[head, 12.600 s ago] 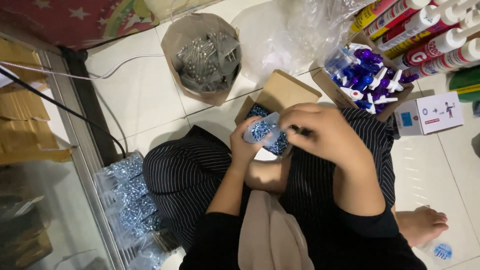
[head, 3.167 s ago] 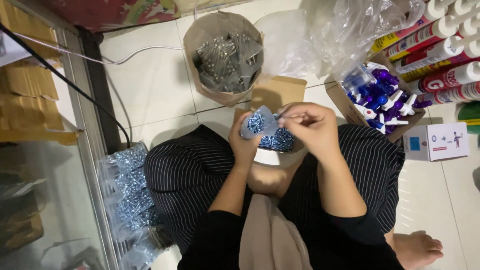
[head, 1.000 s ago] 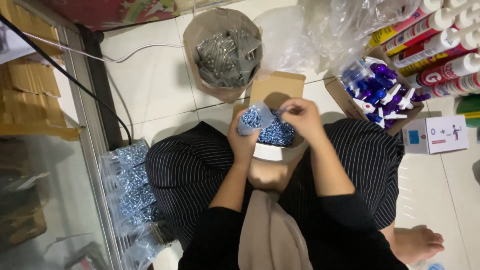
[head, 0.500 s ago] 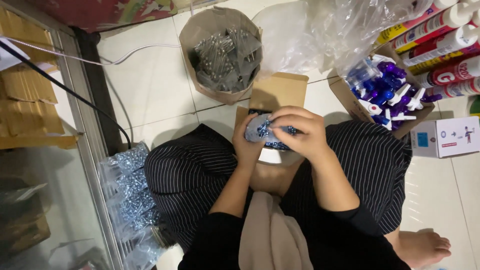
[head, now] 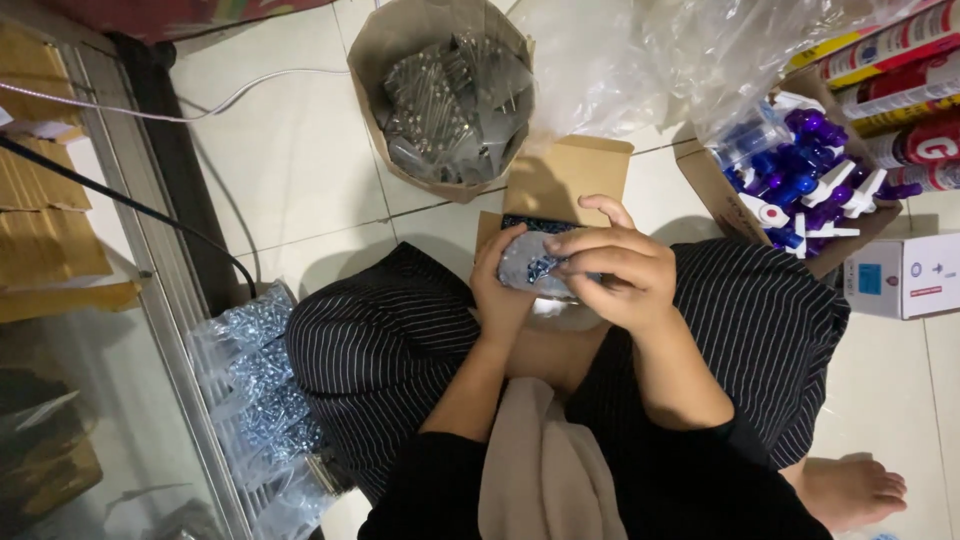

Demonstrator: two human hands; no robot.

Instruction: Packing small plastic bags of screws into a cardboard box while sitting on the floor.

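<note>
I sit cross-legged on a tiled floor in striped trousers. Both hands hold a small clear plastic bag of shiny screws [head: 528,266] above my lap. My left hand [head: 497,290] cups the bag from the left and below. My right hand [head: 612,268] wraps over its right side, fingers curled across the top. Just beyond the bag lies a small open cardboard box [head: 560,185] with its flap up.
A brown box lined with plastic and filled with metal parts [head: 445,95] stands ahead. A carton of blue and purple spray bottles [head: 800,180] is at the right, by a white box [head: 905,275]. Packed screw bags [head: 255,385] pile at my left knee beside a glass cabinet.
My hands have closed in over the bag, the right hand now covering more of it. The view has shifted slightly; the boxes around me have not moved.
</note>
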